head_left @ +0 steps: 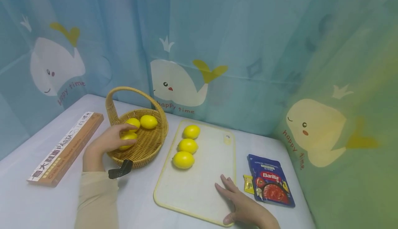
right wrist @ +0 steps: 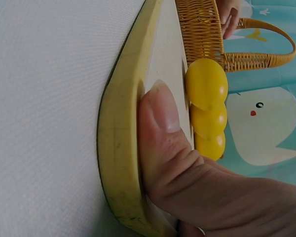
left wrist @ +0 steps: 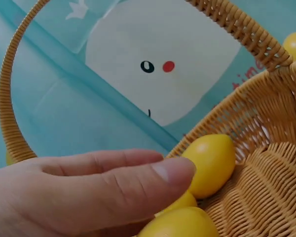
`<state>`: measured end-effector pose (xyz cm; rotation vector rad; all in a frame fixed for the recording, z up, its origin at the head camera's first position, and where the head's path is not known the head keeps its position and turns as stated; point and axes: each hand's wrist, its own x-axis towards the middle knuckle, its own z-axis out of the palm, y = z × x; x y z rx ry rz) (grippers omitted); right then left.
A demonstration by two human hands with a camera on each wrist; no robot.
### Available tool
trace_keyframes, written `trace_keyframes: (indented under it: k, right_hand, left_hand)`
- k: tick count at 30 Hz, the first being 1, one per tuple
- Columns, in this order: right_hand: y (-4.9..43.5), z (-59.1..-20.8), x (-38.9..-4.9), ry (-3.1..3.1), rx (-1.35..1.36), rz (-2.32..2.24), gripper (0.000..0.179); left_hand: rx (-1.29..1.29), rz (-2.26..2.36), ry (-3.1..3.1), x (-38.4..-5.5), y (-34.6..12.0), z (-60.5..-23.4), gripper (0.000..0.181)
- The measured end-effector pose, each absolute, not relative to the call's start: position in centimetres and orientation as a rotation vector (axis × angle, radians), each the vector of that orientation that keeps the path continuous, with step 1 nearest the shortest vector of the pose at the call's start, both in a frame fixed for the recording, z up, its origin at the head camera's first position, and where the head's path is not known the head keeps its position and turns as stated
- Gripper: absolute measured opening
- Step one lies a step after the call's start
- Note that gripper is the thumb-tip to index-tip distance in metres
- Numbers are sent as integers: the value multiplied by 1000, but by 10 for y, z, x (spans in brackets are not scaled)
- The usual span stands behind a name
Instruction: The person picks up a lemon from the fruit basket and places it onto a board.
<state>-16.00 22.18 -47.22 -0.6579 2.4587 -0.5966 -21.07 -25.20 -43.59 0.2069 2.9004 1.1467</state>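
Note:
My left hand [head_left: 113, 138] reaches into a wicker basket [head_left: 149, 160], its fingers over the yellow lemons inside. One lemon [head_left: 128, 141] lies right under the hand, another [head_left: 133, 123] is partly covered by the fingers, and a third lemon [head_left: 149, 122] sits near the back wall. In the left wrist view the thumb tip overlaps the edge of a lemon [left wrist: 212, 165]. My right hand [head_left: 240, 203] rests with spread fingers at the near right corner of a white cutting board [head_left: 202, 191] with a yellow rim, thumb on the board. Three lemons [head_left: 183, 160] stand in a row on the board's left side.
A long pasta box [head_left: 66, 149] lies left of the basket. Right of the board are a blue Barilla sauce pouch [head_left: 270, 180] and a small yellow packet [head_left: 248, 184]. The basket's handle [head_left: 136, 90] arches above it. A curtain [head_left: 248, 49] with whales hangs behind the white table.

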Motion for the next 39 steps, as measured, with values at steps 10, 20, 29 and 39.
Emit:
trace_keyframes:
  k: [10, 20, 29, 39]
  right_hand:
    - [222, -471, -160, 2451, -648, -613, 100]
    - [222, -471, -159, 2462, -652, -597, 99]
    - [222, -472, -160, 2473, -669, -586, 99]
    - [222, -471, -160, 2467, -674, -595, 100]
  left_hand:
    - [258, 1045, 2930, -211, -249, -437, 56]
    - [317, 1032, 2827, -215, -238, -441, 58]
    - [324, 1066, 2783, -221, -235, -448, 62]
    - [319, 1129, 2757, -224, -234, -451, 63]
